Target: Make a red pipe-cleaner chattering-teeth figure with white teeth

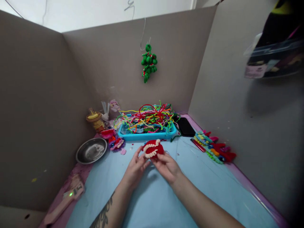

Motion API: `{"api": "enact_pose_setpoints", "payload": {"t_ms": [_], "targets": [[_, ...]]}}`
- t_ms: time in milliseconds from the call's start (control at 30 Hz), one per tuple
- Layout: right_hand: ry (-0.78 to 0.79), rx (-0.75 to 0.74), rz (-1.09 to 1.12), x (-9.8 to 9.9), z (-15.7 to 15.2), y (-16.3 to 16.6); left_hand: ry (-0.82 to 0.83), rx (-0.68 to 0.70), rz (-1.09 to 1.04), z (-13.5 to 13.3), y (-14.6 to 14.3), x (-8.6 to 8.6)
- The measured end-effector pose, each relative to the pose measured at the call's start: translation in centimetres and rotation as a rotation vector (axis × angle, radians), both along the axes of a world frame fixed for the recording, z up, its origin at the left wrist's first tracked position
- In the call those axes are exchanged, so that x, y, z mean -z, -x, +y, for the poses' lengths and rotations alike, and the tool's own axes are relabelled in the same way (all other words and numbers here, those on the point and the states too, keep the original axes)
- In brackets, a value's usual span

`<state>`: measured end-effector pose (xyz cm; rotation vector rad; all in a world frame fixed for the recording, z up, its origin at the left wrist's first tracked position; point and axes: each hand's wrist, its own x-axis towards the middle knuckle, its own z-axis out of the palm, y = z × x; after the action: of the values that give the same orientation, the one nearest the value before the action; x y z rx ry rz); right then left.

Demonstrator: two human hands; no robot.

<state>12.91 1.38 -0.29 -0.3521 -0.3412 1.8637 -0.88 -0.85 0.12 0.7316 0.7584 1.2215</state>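
Note:
Between my two hands is a small red crocheted piece [161,147] with a cream ruffled trim [150,155] curving along its front. My left hand [137,166] grips its left side with the fingertips. At the lower right, my right hand [168,166] pinches the piece between thumb and fingers. Both hands hold it above the blue table cover [152,202], in front of a blue tray [147,136] heaped with colourful yarn pieces [154,117].
A metal bowl [82,152] with white bits stands left, near a pink glue gun [64,202] with a green light. Crocheted pieces [213,148], a red pen-like tool [197,145] and a black phone [186,126] lie right. Grey partitions [118,63] enclose the table; a green crocheted charm [149,61] hangs behind.

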Motion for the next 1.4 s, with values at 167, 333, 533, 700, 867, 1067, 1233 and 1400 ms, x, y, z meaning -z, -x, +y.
{"api": "enact_pose_setpoints", "payload": {"t_ms": [167,333,533,700,867,1067,1233,1400], "targets": [[0.040,-0.084,-0.033,0.4,-0.7,1.0,-0.085,-0.095,-0.045,-0.1,-0.2,-0.6],[0.064,-0.112,-0.146,0.2,-1.5,1.5,-0.084,-0.079,-0.072,0.0,-0.2,-0.3],[0.076,-0.092,-0.395,0.2,-1.9,1.6,-0.090,-0.172,-0.048,0.2,-0.1,-0.3],[-0.114,0.336,-0.831,0.5,-1.9,1.4,-0.080,-0.287,-0.012,0.5,0.3,0.0],[-0.572,0.506,-1.218,-0.4,-2.5,0.7,-0.120,-0.277,0.081,0.2,0.0,0.1],[-0.616,0.519,-1.287,-0.4,-2.5,0.7,-0.143,-0.262,0.126,0.0,-0.5,-0.1],[-0.618,0.511,-1.308,-0.3,-2.3,0.6,-0.157,-0.250,0.157,-0.1,-0.4,0.0],[-0.603,0.508,-1.330,-0.2,-2.0,0.3,-0.168,-0.240,0.158,-0.1,-0.4,0.3]]}}
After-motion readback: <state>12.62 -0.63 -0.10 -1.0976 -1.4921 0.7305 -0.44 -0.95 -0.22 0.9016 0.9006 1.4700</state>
